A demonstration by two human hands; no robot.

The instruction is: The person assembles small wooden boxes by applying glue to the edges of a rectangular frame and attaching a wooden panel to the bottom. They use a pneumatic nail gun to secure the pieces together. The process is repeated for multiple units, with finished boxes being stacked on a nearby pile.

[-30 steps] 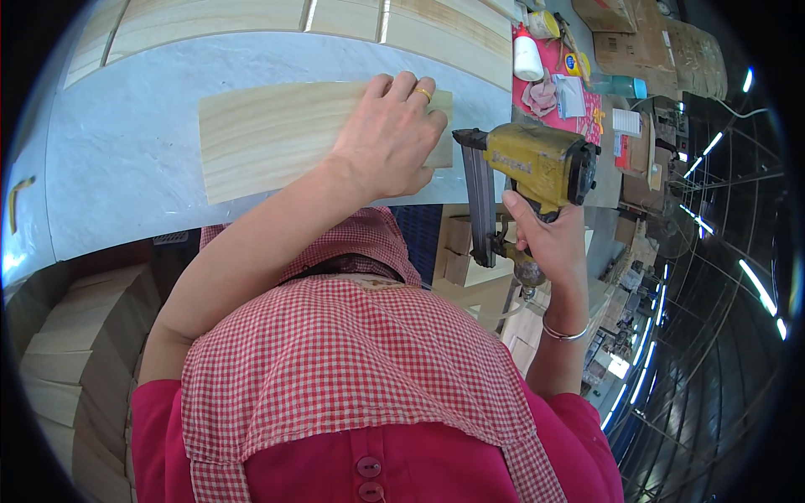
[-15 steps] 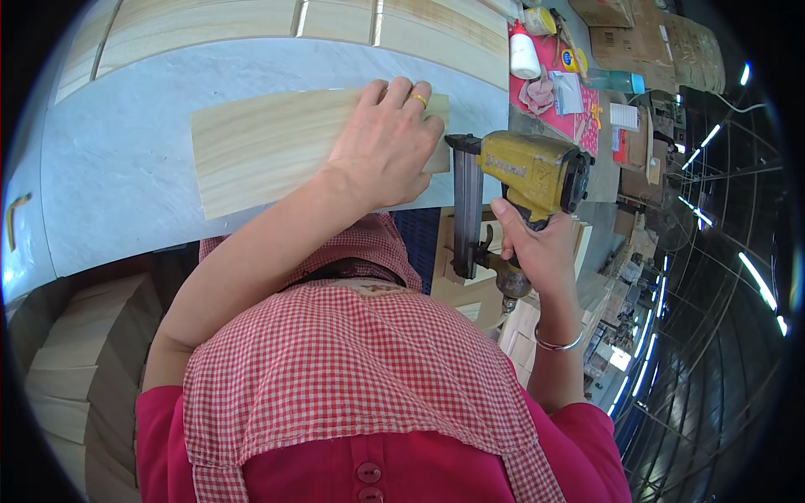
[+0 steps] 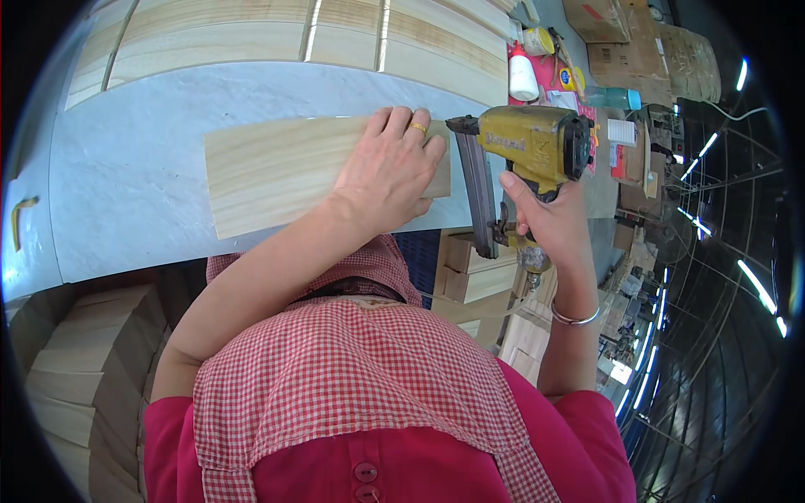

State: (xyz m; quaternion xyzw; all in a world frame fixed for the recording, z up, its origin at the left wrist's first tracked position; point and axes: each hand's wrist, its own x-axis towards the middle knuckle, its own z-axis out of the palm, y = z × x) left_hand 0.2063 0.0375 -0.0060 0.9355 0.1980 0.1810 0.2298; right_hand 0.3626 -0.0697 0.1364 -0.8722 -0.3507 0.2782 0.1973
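Note:
A pale wooden board (image 3: 277,168) lies on the grey-blue worktable (image 3: 126,184), close to its near edge. My left hand (image 3: 390,163) presses on the board's right part, its bent fingers reaching over the far edge and gripping it. Wrapped around the handle of a yellow and black pneumatic nail gun (image 3: 524,134) is my right hand (image 3: 553,218). The gun's dark nose is raised just right of the board's right end, apart from it. Its long magazine slants down towards me.
Several wooden panels (image 3: 226,33) lie along the far side of the table. A white bottle with a red cap (image 3: 521,77) and a teal bottle (image 3: 612,98) stand at the far right. Stacked wood pieces (image 3: 80,344) sit lower left; cardboard boxes (image 3: 629,54) are beyond.
The nail gun has tilted and its nose has moved up and away from the board's right end. My left hand keeps its place on the board. The view has shifted slightly.

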